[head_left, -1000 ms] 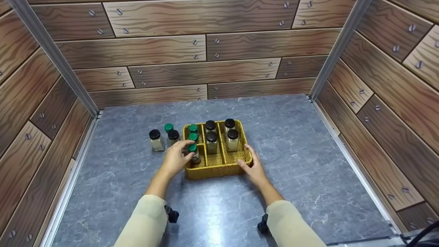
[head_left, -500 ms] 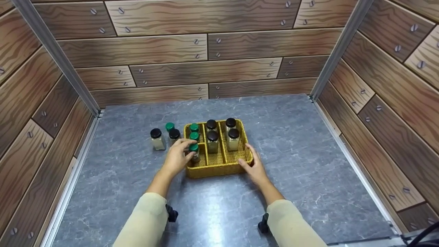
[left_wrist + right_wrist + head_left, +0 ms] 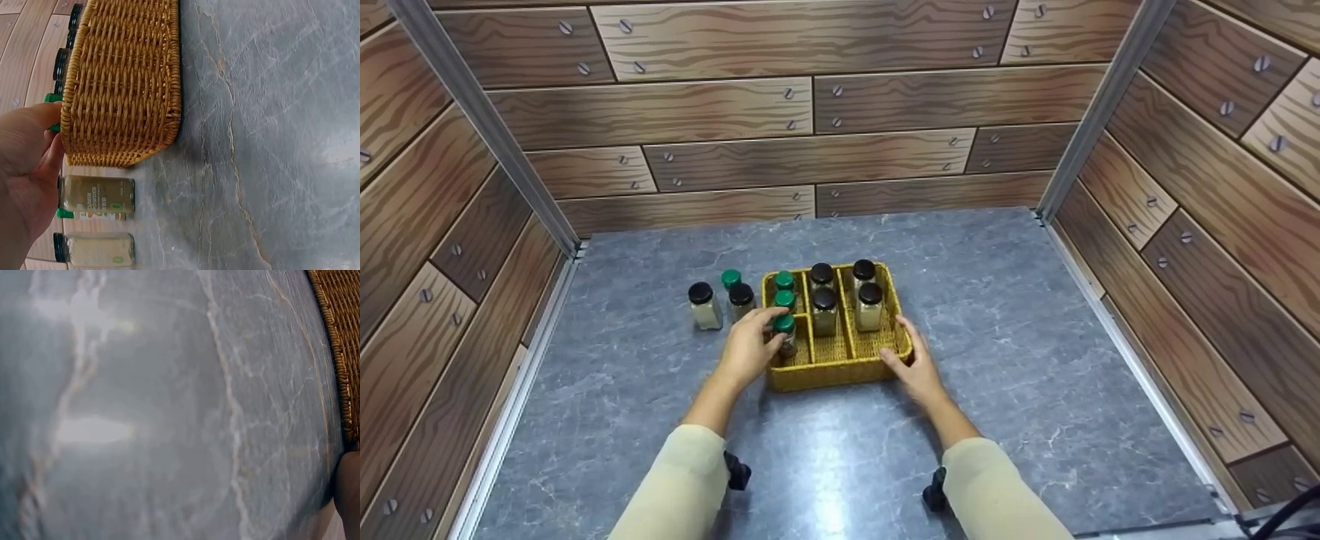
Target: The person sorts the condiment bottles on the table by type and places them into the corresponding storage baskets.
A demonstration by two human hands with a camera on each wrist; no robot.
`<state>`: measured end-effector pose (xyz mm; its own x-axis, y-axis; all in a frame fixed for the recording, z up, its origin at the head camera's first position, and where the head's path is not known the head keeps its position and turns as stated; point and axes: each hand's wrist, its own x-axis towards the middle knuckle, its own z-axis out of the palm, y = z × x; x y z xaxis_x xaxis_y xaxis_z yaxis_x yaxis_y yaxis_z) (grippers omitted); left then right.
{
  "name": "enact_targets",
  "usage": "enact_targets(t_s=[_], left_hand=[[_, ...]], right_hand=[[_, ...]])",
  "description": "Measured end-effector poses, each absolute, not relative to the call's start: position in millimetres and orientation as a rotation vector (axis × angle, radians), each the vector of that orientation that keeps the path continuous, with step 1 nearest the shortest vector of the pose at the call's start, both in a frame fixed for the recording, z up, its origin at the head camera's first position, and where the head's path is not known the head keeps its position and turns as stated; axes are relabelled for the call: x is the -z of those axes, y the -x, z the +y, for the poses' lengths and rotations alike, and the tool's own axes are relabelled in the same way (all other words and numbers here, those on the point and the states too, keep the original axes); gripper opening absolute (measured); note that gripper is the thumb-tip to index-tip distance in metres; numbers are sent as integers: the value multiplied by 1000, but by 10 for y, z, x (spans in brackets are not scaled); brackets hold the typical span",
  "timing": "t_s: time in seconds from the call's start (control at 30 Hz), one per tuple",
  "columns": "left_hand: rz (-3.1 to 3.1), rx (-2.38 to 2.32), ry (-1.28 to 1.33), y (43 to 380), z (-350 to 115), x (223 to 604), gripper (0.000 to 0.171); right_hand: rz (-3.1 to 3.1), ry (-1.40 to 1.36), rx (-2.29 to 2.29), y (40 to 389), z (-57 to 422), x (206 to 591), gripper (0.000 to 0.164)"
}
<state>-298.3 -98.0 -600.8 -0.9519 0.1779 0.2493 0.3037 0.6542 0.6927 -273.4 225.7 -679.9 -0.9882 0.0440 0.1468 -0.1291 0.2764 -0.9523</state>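
A yellow-brown wicker basket (image 3: 840,373) with dividers sits mid-table. My left hand (image 3: 746,346) reaches over its left rim and pinches a green-capped spice jar (image 3: 784,324), upright in the front-left compartment. In the left wrist view, the basket wall (image 3: 121,79) hides most of that jar. My right hand (image 3: 916,367) grips the basket's front-right corner, thumb over the rim. Two green-capped jars (image 3: 784,299) stand behind in the back-left compartment. Black-capped jars stand in pairs in the middle (image 3: 824,301) and right (image 3: 870,296) compartments.
Left of the basket stand a black-capped jar of pale powder (image 3: 705,307), a brown powder jar (image 3: 95,194) and a green-capped jar (image 3: 731,277). Wood-patterned walls (image 3: 720,112) enclose the grey marbled table (image 3: 997,315) at the back and sides.
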Motion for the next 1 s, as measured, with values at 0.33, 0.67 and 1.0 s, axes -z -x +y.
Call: enact_targets(t_s=[0.33,0.67,1.0], left_hand=[[-2628,1259,404,2946,-1002,6051,42],[-2409,1336,350,2879,-1184,6178,42],[-2438,1415,59,2913,-1639,6379,41]], right_hand=[[-2355,-85,-1843,2729,2254,6802,72],[-2412,-57,-1816,2722,2269,6778,75],[-2395,-71,-1811,2719,2269,6796,72]])
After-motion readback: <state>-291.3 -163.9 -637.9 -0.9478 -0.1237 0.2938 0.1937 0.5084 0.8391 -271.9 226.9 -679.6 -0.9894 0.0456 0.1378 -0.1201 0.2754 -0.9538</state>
